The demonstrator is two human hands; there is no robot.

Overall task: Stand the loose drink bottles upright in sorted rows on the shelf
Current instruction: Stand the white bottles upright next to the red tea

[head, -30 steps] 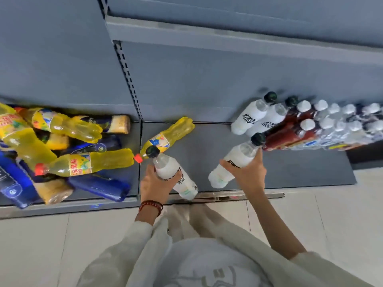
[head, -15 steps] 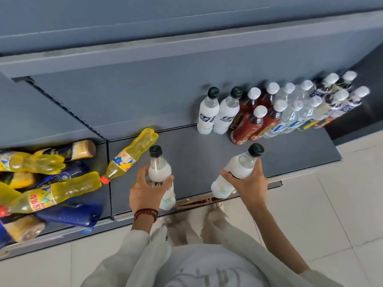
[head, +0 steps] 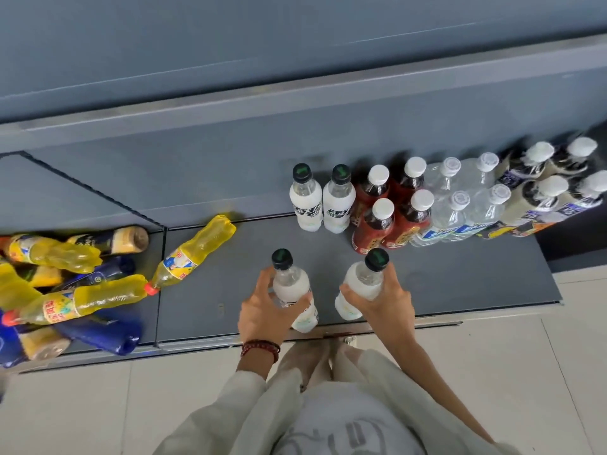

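Both hands loaded. Left hand (head: 262, 310) has fingers and thumb curled round the body of a milky-white plastic bottle with black cap (head: 290, 284). Right hand (head: 387, 300) is clamped the same way on the twin white bottle (head: 361, 282). Both bottles sit over the front half of the grey metal shelf (head: 460, 284), bases near the front lip; can't tell if the bases touch the deck. Long axes are near vertical, caps up, leaning slightly toward 12 o'clock. The mid-body grip makes sense, since it leaves the base free to land flat.

Likely target is the gap in front of the two standing white black-capped bottles (head: 305, 205) at 12 o'clock. Red white-capped bottles (head: 377, 224) stand at 1 o'clock and clear water bottles (head: 455, 211) at 2: sorted by type, so like joins like. A loose yellow plastic bottle (head: 197, 254) lies flat at 10 o'clock, red cap pointing between 7 and 8. The jumbled pile of yellow and blue bottles (head: 82, 290) at 9 o'clock is not yet stood.
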